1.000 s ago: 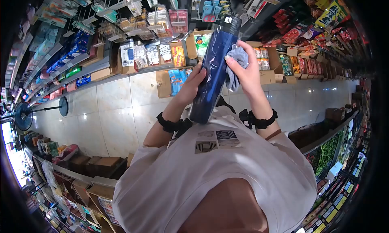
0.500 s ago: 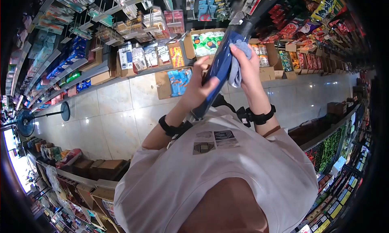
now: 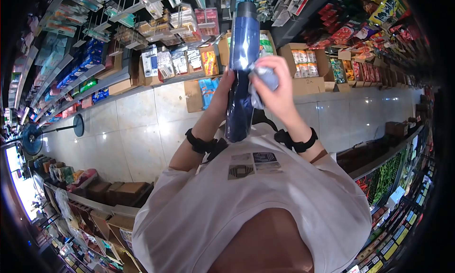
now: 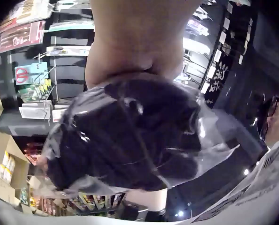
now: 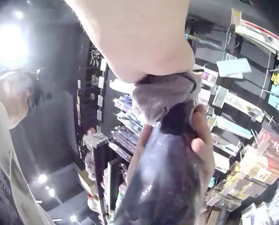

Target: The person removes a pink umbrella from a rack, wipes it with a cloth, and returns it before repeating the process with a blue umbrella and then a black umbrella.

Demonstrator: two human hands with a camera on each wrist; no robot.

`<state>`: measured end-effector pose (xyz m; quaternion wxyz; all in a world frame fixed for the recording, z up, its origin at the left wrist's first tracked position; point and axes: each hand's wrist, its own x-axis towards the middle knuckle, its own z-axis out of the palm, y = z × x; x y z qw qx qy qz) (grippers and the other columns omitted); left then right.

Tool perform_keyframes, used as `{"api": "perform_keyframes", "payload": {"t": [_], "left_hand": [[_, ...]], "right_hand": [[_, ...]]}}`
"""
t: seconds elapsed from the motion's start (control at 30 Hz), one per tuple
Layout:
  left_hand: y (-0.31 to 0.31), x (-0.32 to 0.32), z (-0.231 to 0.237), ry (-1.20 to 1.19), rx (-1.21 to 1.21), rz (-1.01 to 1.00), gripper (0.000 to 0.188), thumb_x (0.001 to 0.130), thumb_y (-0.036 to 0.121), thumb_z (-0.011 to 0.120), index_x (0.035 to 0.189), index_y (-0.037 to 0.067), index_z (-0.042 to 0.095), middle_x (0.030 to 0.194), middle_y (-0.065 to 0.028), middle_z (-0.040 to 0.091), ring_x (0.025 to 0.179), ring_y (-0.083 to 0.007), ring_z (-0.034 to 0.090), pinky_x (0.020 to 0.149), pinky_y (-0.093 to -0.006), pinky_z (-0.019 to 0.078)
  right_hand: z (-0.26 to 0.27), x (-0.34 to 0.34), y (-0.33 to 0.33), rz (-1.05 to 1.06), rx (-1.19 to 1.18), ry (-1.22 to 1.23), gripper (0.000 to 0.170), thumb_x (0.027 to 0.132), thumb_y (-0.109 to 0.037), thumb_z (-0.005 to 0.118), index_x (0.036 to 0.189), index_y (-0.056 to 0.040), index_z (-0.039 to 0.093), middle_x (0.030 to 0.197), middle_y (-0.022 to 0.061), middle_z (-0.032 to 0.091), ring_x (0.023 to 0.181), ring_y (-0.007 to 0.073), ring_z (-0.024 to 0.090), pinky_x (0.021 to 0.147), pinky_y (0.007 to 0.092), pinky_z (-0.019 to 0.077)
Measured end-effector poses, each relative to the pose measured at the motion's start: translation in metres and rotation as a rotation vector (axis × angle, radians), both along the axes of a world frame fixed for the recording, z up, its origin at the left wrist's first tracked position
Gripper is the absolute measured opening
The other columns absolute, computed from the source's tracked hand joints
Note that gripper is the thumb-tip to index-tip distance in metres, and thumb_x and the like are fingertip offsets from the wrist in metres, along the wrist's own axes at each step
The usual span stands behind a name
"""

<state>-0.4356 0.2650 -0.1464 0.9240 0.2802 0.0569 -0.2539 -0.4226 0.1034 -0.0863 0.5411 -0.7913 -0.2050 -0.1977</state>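
A long dark blue folded umbrella [image 3: 244, 50] in a clear plastic sleeve stands out in front of the chest, its black handle end pointing away. My left hand [image 3: 219, 98] grips it along its left side; the fingers [image 5: 202, 146] show around it in the right wrist view. In my right hand [image 3: 279, 90] is a bunched grey-blue cloth [image 3: 268, 77], pressed against the umbrella's right side around mid-length. The umbrella's near end [image 4: 125, 136] fills the left wrist view, with loose plastic crumpled about it. The right wrist view shows the cloth [image 5: 158, 97] bunched under the palm.
Shelves and hooks of packaged goods [image 3: 182, 26] line the far side. Cardboard boxes [image 3: 303, 85] of packets stand along their foot, one with blue packets [image 3: 207, 90] jutting over the tiled floor [image 3: 137, 116]. Black fans [image 3: 31, 138] stand at far left. Racks [image 3: 379, 178] lie behind, right.
The umbrella has swung from leaning right to nearly straight ahead. My left hand loosened its fingers half a second ago and grips again. The right hand with the cloth has moved down along the umbrella.
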Motion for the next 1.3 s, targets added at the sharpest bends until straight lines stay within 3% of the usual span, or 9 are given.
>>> {"api": "perform_keyframes", "payload": {"t": [0.2, 0.3, 0.37, 0.47, 0.7, 0.83, 0.9, 1.03, 1.3], "left_hand": [[0.006, 0.013, 0.009, -0.050, -0.017, -0.012, 0.067, 0.097, 0.054, 0.040, 0.135, -0.001, 0.044, 0.112, -0.0082, 0.064, 0.087, -0.0147, 0.066, 0.073, -0.0288, 0.0539], [0.011, 0.015, -0.002, -0.072, -0.128, -0.101, 0.065, 0.096, 0.053, 0.043, 0.135, 0.002, 0.043, 0.112, -0.0111, 0.063, 0.092, -0.0140, 0.064, 0.075, -0.0268, 0.0538], [0.011, 0.013, -0.006, -0.094, -0.274, -0.220, 0.063, 0.096, 0.052, 0.044, 0.135, 0.002, 0.043, 0.112, -0.0110, 0.063, 0.092, -0.0141, 0.064, 0.076, -0.0272, 0.0544], [-0.004, -0.011, 0.021, 0.200, 0.016, 0.000, 0.058, 0.097, 0.048, 0.045, 0.135, 0.004, 0.043, 0.110, -0.0108, 0.063, 0.090, -0.0156, 0.065, 0.077, -0.0282, 0.0553], [0.001, -0.024, 0.009, -0.084, 0.087, -0.206, 0.069, 0.095, 0.053, 0.043, 0.140, 0.001, 0.036, 0.122, -0.0194, 0.058, 0.102, -0.0211, 0.064, 0.083, -0.0299, 0.0536], [0.004, -0.021, 0.012, -0.338, 0.035, -0.187, 0.066, 0.094, 0.047, 0.051, 0.142, 0.007, 0.030, 0.121, -0.0173, 0.058, 0.097, -0.0204, 0.065, 0.082, -0.0327, 0.0549], [0.008, -0.023, 0.014, -0.347, 0.021, -0.213, 0.069, 0.093, 0.046, 0.053, 0.144, 0.006, 0.027, 0.123, -0.0186, 0.056, 0.098, -0.0219, 0.064, 0.084, -0.0341, 0.0540], [0.007, -0.027, 0.009, -0.331, 0.052, -0.290, 0.070, 0.094, 0.043, 0.053, 0.145, 0.005, 0.023, 0.123, -0.0164, 0.055, 0.099, -0.0224, 0.063, 0.086, -0.0346, 0.0522], [0.013, -0.030, -0.002, -0.829, 0.588, -0.155, 0.071, 0.090, 0.027, 0.062, 0.147, 0.002, 0.026, 0.124, -0.0166, 0.053, 0.115, -0.0252, 0.052, 0.097, -0.0357, 0.0399]], "right_hand": [[0.011, -0.048, 0.003, 0.642, -0.253, 0.138, 0.041, 0.057, 0.000, 0.072, 0.096, -0.0033, 0.062, 0.103, 0.0128, 0.055, 0.098, 0.0290, 0.057, 0.086, 0.0383, 0.0477], [0.006, -0.049, 0.005, 0.704, -0.280, 0.060, 0.044, 0.053, 0.000, 0.072, 0.097, -0.0031, 0.062, 0.106, 0.0123, 0.054, 0.099, 0.0298, 0.057, 0.087, 0.0406, 0.0477], [0.004, -0.039, 0.006, 0.521, -0.288, -0.041, 0.044, 0.054, 0.002, 0.070, 0.097, -0.0024, 0.062, 0.106, 0.0127, 0.055, 0.099, 0.0301, 0.057, 0.087, 0.0399, 0.0480], [0.007, -0.009, 0.008, 0.186, -0.232, -0.198, 0.035, 0.062, 0.007, 0.066, 0.096, -0.0013, 0.063, 0.099, 0.0128, 0.061, 0.091, 0.0302, 0.061, 0.082, 0.0367, 0.0502], [0.021, 0.067, -0.025, -0.296, -0.038, -0.219, 0.022, 0.073, -0.002, 0.071, 0.094, -0.0038, 0.064, 0.096, 0.0123, 0.062, 0.091, 0.0277, 0.062, 0.080, 0.0339, 0.0484], [0.031, 0.067, -0.040, -0.255, 0.446, 0.131, 0.018, 0.084, -0.012, 0.072, 0.096, -0.0014, 0.062, 0.083, 0.0006, 0.065, 0.075, 0.0060, 0.059, 0.069, 0.0233, 0.0479], [0.043, 0.049, -0.037, -0.230, 0.506, 0.197, 0.017, 0.083, -0.008, 0.072, 0.095, -0.0016, 0.062, 0.088, 0.0033, 0.064, 0.082, 0.0092, 0.060, 0.074, 0.0256, 0.0480], [0.047, 0.029, -0.028, -0.137, -0.017, -0.213, 0.025, 0.070, 0.005, 0.075, 0.090, -0.0013, 0.061, 0.097, 0.0103, 0.062, 0.093, 0.0215, 0.061, 0.084, 0.0309, 0.0467], [0.035, 0.035, -0.052, -0.248, 0.519, 0.295, 0.014, 0.087, -0.011, 0.069, 0.093, -0.0013, 0.062, 0.088, 0.0013, 0.063, 0.081, 0.0079, 0.057, 0.075, 0.0219, 0.0445]]}}
